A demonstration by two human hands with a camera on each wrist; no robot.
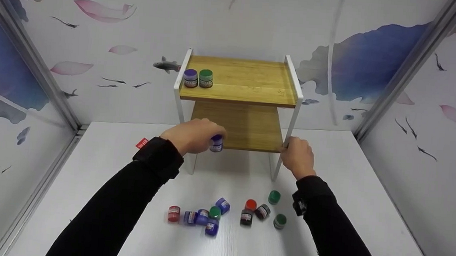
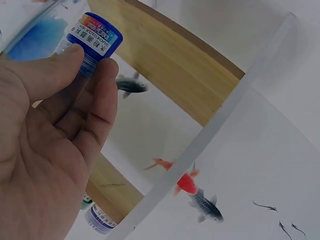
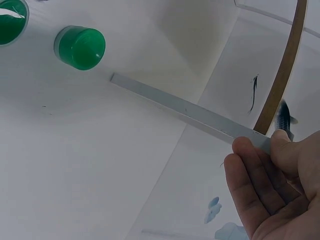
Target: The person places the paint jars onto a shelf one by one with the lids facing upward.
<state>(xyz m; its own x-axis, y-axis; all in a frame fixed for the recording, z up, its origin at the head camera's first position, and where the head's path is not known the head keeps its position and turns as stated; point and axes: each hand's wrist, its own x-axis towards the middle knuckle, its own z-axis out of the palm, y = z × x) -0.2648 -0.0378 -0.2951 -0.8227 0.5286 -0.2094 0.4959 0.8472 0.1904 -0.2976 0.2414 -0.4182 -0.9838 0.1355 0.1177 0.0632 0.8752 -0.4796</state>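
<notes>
My left hand [image 1: 193,135] grips a small blue-capped paint jar [image 1: 216,143] in front of the lower shelf of a two-tier wooden rack [image 1: 240,92]. In the left wrist view the jar [image 2: 92,42] sits pinched between thumb and fingers [image 2: 97,107]. My right hand [image 1: 298,157] holds the rack's white front right leg [image 1: 287,142]; its fingers [image 3: 250,180] curl round the leg [image 3: 175,105] in the right wrist view. A purple jar [image 1: 190,77] and a green jar [image 1: 205,78] stand on the top shelf at the left.
Several small jars lie on the white table [image 1: 125,217] near me: a red one [image 1: 174,213], blue ones [image 1: 212,226], green ones [image 1: 274,197] and dark ones [image 1: 246,217]. Printed walls close in the left, back and right sides.
</notes>
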